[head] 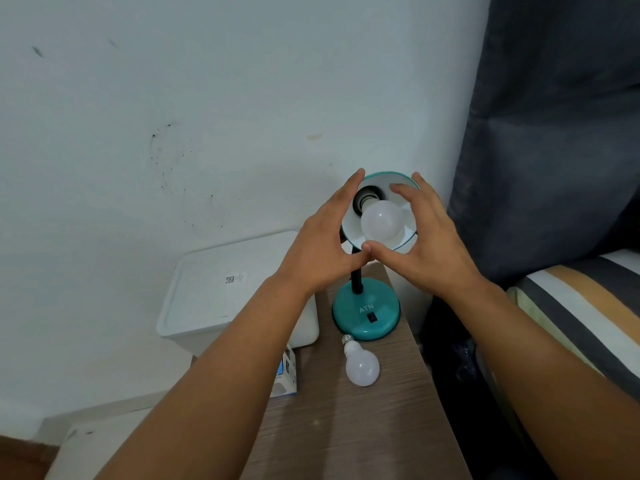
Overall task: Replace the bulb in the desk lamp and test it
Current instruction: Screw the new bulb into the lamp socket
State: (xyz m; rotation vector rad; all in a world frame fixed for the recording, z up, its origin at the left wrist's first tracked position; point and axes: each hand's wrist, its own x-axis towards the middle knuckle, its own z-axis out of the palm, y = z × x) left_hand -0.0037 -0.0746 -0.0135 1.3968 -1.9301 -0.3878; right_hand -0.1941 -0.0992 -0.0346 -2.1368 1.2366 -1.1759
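1. Pale wall [173,116] fills the background, with a dark curtain [554,133] to the right; the wood-grain worktop [346,427] runs below.
2. I see the teal desk lamp [366,311] standing on the worktop, its shade [401,237] tipped open toward me.
3. A white bulb [382,221] sits in the socket, long axis slanting from the socket at upper left down to its round end at lower right, facing the camera.
4. My left hand [320,251] and right hand [429,237] cup the shade's rim from either side, fingers spread and gently curved, thumbs meeting under the bulb; neither grips the bulb.
5. A second bulb [362,365] lies on the worktop just before the lamp base, screw cap toward the base.
6. A white bin [214,292] stands left; a small box [287,379] lies beside my left forearm; striped bedding [581,306] lies right.
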